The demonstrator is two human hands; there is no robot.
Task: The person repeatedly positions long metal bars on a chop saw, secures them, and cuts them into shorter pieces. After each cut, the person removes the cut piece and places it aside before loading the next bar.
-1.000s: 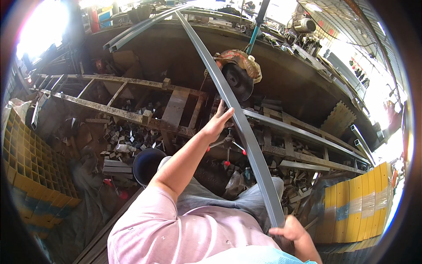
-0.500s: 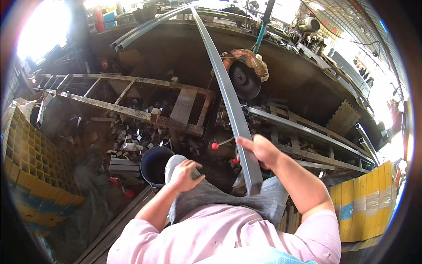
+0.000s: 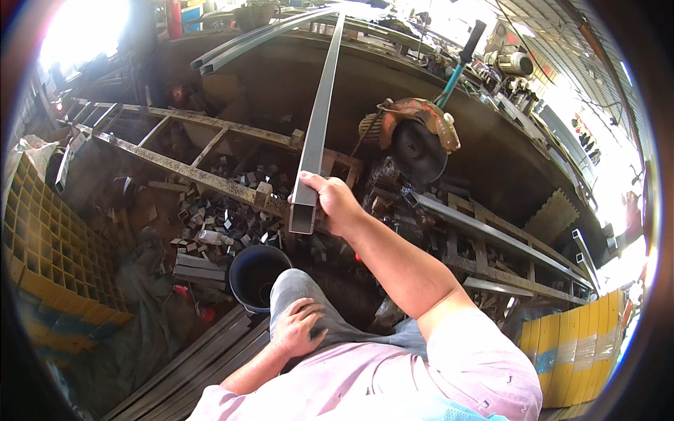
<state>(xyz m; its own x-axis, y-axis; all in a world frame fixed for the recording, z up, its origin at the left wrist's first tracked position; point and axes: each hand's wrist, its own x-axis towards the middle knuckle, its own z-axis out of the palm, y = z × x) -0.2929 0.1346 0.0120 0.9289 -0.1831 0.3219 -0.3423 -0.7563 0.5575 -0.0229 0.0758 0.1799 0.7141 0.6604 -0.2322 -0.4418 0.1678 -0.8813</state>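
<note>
My right hand [image 3: 335, 203] grips the near end of a long grey square metal tube [image 3: 324, 116], thumb on top and fingers around its side. Its hollow end faces me, while the far end reaches up toward the back benches. Fingers spread and lying flat, my left hand [image 3: 300, 328] rests on my thigh and holds nothing. To the right of the tube stands an orange cut-off saw with a dark round blade [image 3: 418, 151] and a teal handle [image 3: 453, 81]. Another metal tube [image 3: 491, 231] lies to the right, beyond my right arm.
A black bucket [image 3: 242, 270] stands by my knee, next to a heap of cut tube pieces [image 3: 225, 210]. A ladder-like metal frame [image 3: 189, 170] runs off to the left. Yellow stacks stand left [image 3: 63, 238] and right [image 3: 569, 344]. Long dark bars [image 3: 203, 351] lie at lower left.
My right hand has swung the tube's near end leftward and forward, away from my lap and the saw. My left hand has lowered from above my knee onto my thigh.
</note>
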